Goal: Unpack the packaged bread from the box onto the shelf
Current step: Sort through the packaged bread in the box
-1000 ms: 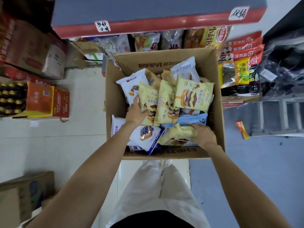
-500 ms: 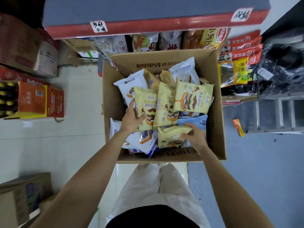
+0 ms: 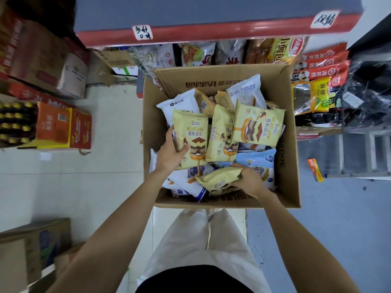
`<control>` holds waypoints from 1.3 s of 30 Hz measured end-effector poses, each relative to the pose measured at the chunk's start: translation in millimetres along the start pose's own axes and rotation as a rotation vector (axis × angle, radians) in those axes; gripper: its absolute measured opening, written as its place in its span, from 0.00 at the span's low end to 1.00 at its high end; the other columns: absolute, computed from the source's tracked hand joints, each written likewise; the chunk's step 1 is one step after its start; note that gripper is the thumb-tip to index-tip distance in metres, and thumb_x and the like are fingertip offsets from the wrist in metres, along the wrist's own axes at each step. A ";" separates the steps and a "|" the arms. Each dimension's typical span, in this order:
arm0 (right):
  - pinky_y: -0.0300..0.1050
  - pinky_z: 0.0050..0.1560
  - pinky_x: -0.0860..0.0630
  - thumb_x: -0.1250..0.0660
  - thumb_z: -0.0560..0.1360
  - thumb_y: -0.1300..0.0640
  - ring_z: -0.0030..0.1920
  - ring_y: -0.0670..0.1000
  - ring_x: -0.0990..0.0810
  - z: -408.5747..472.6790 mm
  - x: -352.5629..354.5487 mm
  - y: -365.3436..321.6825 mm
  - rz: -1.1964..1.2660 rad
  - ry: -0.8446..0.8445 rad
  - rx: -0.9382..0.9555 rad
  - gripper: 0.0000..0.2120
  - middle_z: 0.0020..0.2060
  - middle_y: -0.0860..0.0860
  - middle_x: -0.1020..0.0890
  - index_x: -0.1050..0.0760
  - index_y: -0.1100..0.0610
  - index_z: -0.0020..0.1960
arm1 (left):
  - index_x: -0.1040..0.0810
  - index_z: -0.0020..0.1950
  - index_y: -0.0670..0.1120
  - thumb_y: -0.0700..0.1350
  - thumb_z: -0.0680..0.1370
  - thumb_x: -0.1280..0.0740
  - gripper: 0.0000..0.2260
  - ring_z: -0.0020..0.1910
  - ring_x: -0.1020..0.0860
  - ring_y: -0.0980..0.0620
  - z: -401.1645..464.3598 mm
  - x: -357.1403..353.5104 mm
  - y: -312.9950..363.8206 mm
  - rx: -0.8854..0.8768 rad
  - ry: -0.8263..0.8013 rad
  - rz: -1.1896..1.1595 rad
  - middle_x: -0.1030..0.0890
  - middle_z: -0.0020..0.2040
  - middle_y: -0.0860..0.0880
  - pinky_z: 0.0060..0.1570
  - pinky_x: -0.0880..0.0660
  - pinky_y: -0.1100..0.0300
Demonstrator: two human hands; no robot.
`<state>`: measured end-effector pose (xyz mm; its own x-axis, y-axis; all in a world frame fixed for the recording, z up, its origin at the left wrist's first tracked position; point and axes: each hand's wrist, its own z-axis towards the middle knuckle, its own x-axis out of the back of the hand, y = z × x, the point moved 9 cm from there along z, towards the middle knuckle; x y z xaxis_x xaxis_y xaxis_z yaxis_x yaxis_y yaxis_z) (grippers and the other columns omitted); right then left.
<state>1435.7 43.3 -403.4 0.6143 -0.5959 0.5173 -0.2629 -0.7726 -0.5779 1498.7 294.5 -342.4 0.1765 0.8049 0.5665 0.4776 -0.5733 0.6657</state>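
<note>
Inside the open brown cardboard box (image 3: 220,85), I see my left hand (image 3: 171,153) gripping an upright yellow mousse bread packet (image 3: 191,134) and my right hand (image 3: 247,179) clutching a flatter yellow packet (image 3: 220,180); either slick wrapper could slip.

Both hands (image 3: 169,153) grip bread packets (image 3: 191,136) in box (image 3: 287,166).

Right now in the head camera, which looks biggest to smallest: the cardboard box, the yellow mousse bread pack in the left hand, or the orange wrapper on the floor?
1. cardboard box
2. yellow mousse bread pack, gripped by the left hand
3. orange wrapper on the floor
</note>
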 end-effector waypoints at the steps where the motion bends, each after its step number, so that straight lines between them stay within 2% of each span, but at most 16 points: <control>1: 0.38 0.41 0.30 0.26 0.70 0.55 0.49 0.54 0.22 -4.5 8.6 -6.7 -0.020 0.024 0.015 0.26 0.48 0.55 0.19 0.28 0.58 0.65 | 0.46 0.75 0.53 0.50 0.76 0.32 0.32 0.58 0.23 0.50 -6.0 9.7 2.1 -0.010 0.038 -0.028 0.24 0.63 0.50 0.52 0.23 0.52; 3: 0.45 0.45 0.25 0.27 0.70 0.49 0.50 0.54 0.21 -17.1 30.6 -17.2 0.048 0.124 0.017 0.25 0.50 0.54 0.19 0.29 0.59 0.62 | 0.43 0.74 0.55 0.51 0.76 0.32 0.30 0.58 0.23 0.53 -20.2 35.4 4.1 -0.033 0.137 -0.110 0.24 0.64 0.54 0.54 0.24 0.53; 5: 0.51 0.51 0.23 0.28 0.71 0.49 0.54 0.51 0.21 -37.0 58.1 -30.5 0.273 0.254 0.038 0.26 0.56 0.50 0.20 0.34 0.55 0.63 | 0.40 0.72 0.56 0.52 0.77 0.33 0.27 0.57 0.23 0.54 -36.0 61.8 3.9 -0.042 0.223 -0.203 0.23 0.61 0.57 0.54 0.24 0.56; 8: 0.50 0.50 0.22 0.32 0.74 0.50 0.52 0.49 0.20 -70.5 97.2 -61.0 0.425 0.431 0.108 0.27 0.54 0.47 0.21 0.40 0.54 0.67 | 0.35 0.69 0.57 0.50 0.78 0.34 0.21 0.50 0.21 0.60 -61.4 99.8 8.9 -0.067 0.315 -0.316 0.22 0.53 0.63 0.46 0.23 0.64; 11: 0.52 0.48 0.22 0.35 0.76 0.48 0.49 0.51 0.19 -89.4 123.4 -98.5 0.409 0.486 0.178 0.27 0.50 0.49 0.19 0.42 0.53 0.70 | 0.31 0.66 0.56 0.48 0.79 0.35 0.16 0.49 0.20 0.62 -82.5 135.5 24.2 -0.135 0.366 -0.366 0.21 0.53 0.62 0.43 0.24 0.68; 14: 0.55 0.42 0.23 0.38 0.76 0.45 0.43 0.56 0.18 -99.5 144.1 -149.5 0.266 0.459 0.248 0.26 0.44 0.56 0.17 0.41 0.51 0.70 | 0.30 0.67 0.53 0.49 0.80 0.37 0.16 0.55 0.21 0.60 -100.6 172.6 50.7 -0.255 0.401 -0.352 0.20 0.57 0.60 0.50 0.25 0.63; 17: 0.51 0.38 0.25 0.42 0.77 0.42 0.38 0.53 0.20 -110.9 162.8 -206.4 0.094 0.427 0.337 0.24 0.39 0.56 0.18 0.38 0.51 0.69 | 0.33 0.71 0.53 0.50 0.80 0.38 0.18 0.58 0.24 0.64 -114.4 212.2 82.6 -0.372 0.431 -0.301 0.23 0.60 0.62 0.54 0.26 0.61; 19: 0.49 0.43 0.24 0.45 0.76 0.39 0.39 0.51 0.19 -118.8 175.0 -242.0 0.024 0.430 0.392 0.24 0.41 0.53 0.17 0.36 0.49 0.69 | 0.38 0.73 0.54 0.52 0.80 0.40 0.21 0.61 0.26 0.61 -120.0 239.3 102.2 -0.436 0.471 -0.218 0.26 0.63 0.61 0.59 0.27 0.56; 21: 0.45 0.44 0.24 0.45 0.77 0.39 0.39 0.49 0.18 -126.5 188.2 -276.2 -0.022 0.455 0.457 0.22 0.41 0.49 0.17 0.35 0.47 0.67 | 0.43 0.74 0.56 0.56 0.80 0.41 0.24 0.62 0.25 0.55 -121.3 265.0 118.3 -0.481 0.507 -0.122 0.27 0.64 0.60 0.59 0.26 0.51; 23: 0.39 0.42 0.27 0.44 0.77 0.42 0.38 0.45 0.19 -134.2 201.8 -308.4 0.005 0.492 0.516 0.17 0.41 0.45 0.18 0.32 0.45 0.64 | 0.47 0.73 0.62 0.62 0.78 0.43 0.26 0.60 0.23 0.52 -119.0 291.1 132.6 -0.530 0.540 -0.062 0.26 0.64 0.59 0.56 0.25 0.48; 25: 0.35 0.43 0.29 0.42 0.77 0.43 0.38 0.39 0.20 -138.1 214.8 -337.1 0.103 0.515 0.554 0.11 0.41 0.37 0.20 0.31 0.40 0.59 | 0.49 0.72 0.66 0.65 0.77 0.44 0.25 0.58 0.22 0.54 -115.7 319.0 148.5 -0.590 0.563 -0.064 0.24 0.62 0.60 0.55 0.24 0.46; 28: 0.37 0.45 0.28 0.40 0.76 0.43 0.43 0.33 0.21 -138.3 231.2 -378.9 0.297 0.531 0.594 0.08 0.42 0.36 0.18 0.29 0.36 0.55 | 0.46 0.74 0.61 0.59 0.78 0.42 0.25 0.53 0.20 0.58 -104.9 364.9 169.7 -0.690 0.579 -0.209 0.24 0.57 0.64 0.51 0.21 0.48; 32: 0.39 0.47 0.28 0.42 0.78 0.44 0.50 0.37 0.21 -136.4 250.6 -439.1 0.419 0.588 0.661 0.11 0.50 0.37 0.19 0.28 0.42 0.59 | 0.42 0.74 0.56 0.51 0.80 0.38 0.24 0.60 0.24 0.59 -81.1 431.8 198.1 -0.808 0.513 -0.460 0.25 0.65 0.54 0.59 0.25 0.48; 35: 0.49 0.43 0.22 0.42 0.79 0.43 0.48 0.48 0.18 -136.3 268.7 -484.0 0.506 0.629 0.702 0.10 0.51 0.42 0.18 0.27 0.39 0.59 | 0.43 0.74 0.56 0.52 0.78 0.37 0.27 0.64 0.26 0.56 -71.4 476.9 233.3 -0.927 0.475 -0.464 0.26 0.66 0.52 0.60 0.25 0.48; 37: 0.46 0.42 0.22 0.43 0.79 0.43 0.43 0.47 0.19 -139.2 285.9 -512.6 0.538 0.680 0.724 0.10 0.49 0.41 0.18 0.27 0.38 0.57 | 0.42 0.72 0.59 0.54 0.78 0.37 0.25 0.63 0.25 0.54 -69.1 501.4 263.5 -1.013 0.464 -0.432 0.26 0.66 0.52 0.60 0.25 0.48; 39: 0.40 0.37 0.24 0.44 0.80 0.44 0.37 0.44 0.20 -143.9 306.2 -538.1 0.580 0.754 0.751 0.10 0.45 0.41 0.19 0.26 0.42 0.54 | 0.43 0.70 0.63 0.53 0.79 0.37 0.23 0.62 0.24 0.54 -67.5 520.5 297.5 -1.094 0.461 -0.396 0.25 0.65 0.52 0.58 0.24 0.49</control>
<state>1658.2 245.1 156.8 -0.1052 -0.9825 0.1534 0.2952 -0.1782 -0.9387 1674.5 532.6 183.3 -0.2389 0.9491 0.2053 -0.5744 -0.3086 0.7582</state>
